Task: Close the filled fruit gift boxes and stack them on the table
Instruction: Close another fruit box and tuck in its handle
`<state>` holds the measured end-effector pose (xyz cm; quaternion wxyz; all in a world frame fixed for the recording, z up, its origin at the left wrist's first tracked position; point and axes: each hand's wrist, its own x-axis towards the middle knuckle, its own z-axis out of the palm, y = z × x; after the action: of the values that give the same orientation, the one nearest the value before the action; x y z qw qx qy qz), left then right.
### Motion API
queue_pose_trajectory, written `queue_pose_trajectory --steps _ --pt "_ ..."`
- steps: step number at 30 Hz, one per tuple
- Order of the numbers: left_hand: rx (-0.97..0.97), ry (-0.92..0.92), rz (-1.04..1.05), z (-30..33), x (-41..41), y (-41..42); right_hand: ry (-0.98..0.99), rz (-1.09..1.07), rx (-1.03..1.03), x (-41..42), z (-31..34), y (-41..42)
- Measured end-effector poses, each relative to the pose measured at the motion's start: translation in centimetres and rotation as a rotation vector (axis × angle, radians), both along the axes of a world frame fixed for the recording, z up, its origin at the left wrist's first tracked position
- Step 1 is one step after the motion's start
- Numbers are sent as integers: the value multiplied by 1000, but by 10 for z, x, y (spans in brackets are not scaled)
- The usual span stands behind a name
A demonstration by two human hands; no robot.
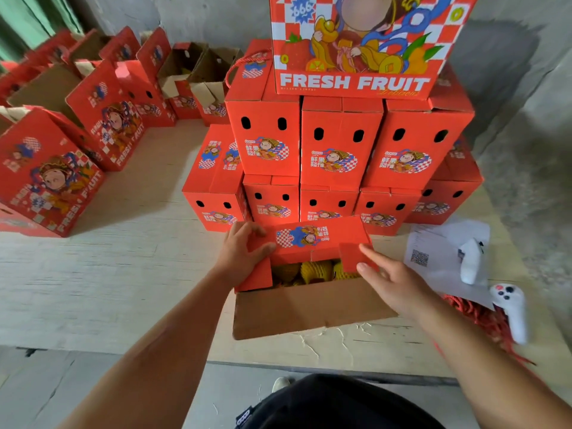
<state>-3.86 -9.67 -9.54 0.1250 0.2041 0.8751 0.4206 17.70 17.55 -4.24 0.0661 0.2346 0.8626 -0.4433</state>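
A red fruit gift box [309,308] stands at the table's near edge, its brown near flap hanging open toward me. Yellow net-wrapped fruit [312,270] shows inside. The far printed lid flap [312,235] is folded partly down over the opening. My left hand [244,252] grips the lid's left end, thumb on top. My right hand [393,280] has straight fingers touching the small red tab [353,257] on the right. Right behind this box rises a stack of closed red boxes [337,150], with one large "FRESH FRUIT" box [365,44] on top.
Several open red boxes [102,119] line the left and back of the table. On the right lie white paper with a QR code [433,258], two white controllers [507,311] and red cord handles [483,320]. A grey wall stands behind.
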Motion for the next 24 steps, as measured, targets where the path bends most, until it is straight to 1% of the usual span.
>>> queue_pose_trajectory --steps 1,2,5,6,8,10,11,14,16,18,20,24 --pt "46 57 25 -4 5 1 -51 55 94 -1 -2 2" --pt "82 95 55 -6 8 2 -92 81 139 -1 -4 4" --pt "89 120 171 -3 15 -4 -126 130 124 -2 -10 14" --pt "74 147 162 -2 18 -12 -154 169 106 0 -9 20" --pt "35 242 23 -1 27 -36 -254 273 68 6 -5 32" --pt "-51 313 -162 -3 34 -62 -333 381 107 9 -1 43" --pt "-116 344 -229 -2 34 -70 -331 424 184 9 0 47" --pt "-295 451 -334 8 29 -74 -208 466 465 3 -9 43" --pt "-447 535 -431 11 25 -76 -173 421 555 1 -20 31" --pt "-602 537 -494 7 26 -82 -115 406 623 2 -30 24" --pt "-622 534 -470 7 34 -86 -55 415 644 2 -35 25" --pt "-475 559 -383 3 57 -79 -72 443 462 11 -38 33"
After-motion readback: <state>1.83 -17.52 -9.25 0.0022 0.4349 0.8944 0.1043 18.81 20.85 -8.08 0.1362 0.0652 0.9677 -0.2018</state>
